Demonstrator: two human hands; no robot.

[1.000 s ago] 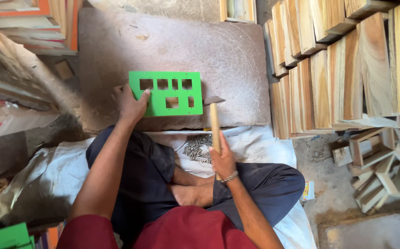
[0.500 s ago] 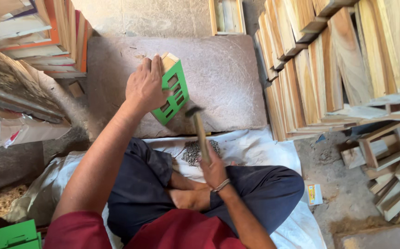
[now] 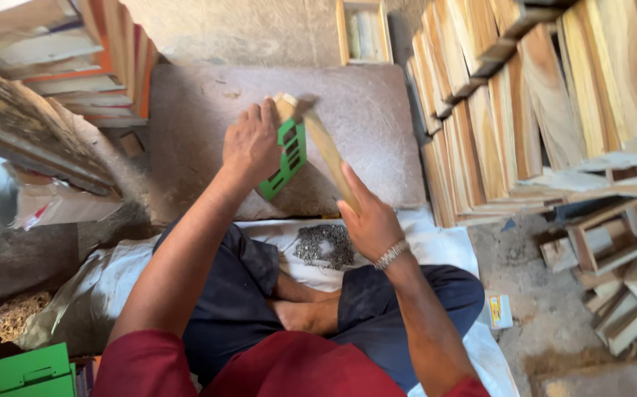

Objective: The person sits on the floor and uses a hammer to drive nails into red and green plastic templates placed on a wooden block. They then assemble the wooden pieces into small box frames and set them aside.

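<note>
My left hand [image 3: 251, 145] grips a green wooden frame with several cut-out windows [image 3: 288, 158] and holds it on edge on a grey stone slab [image 3: 377, 140]. A wooden-handled hammer [image 3: 324, 147] is in my right hand [image 3: 366, 220], its head up at the frame's top corner. A heap of small dark nails [image 3: 324, 245] lies on white cloth between my knees. I sit cross-legged in dark trousers.
Stacks of bare wooden frames [image 3: 553, 103] fill the right side, with loose small frames [image 3: 612, 265] on the floor beside them. Painted boards [image 3: 61, 66] lean at the left. A green painted piece [image 3: 17, 371] lies at the bottom left. A small wooden box [image 3: 364, 31] stands beyond the slab.
The green frame lay flat on the slab; my left hand has turned it up onto its edge. My right hand has lifted the hammer from near my lap to the frame's top.
</note>
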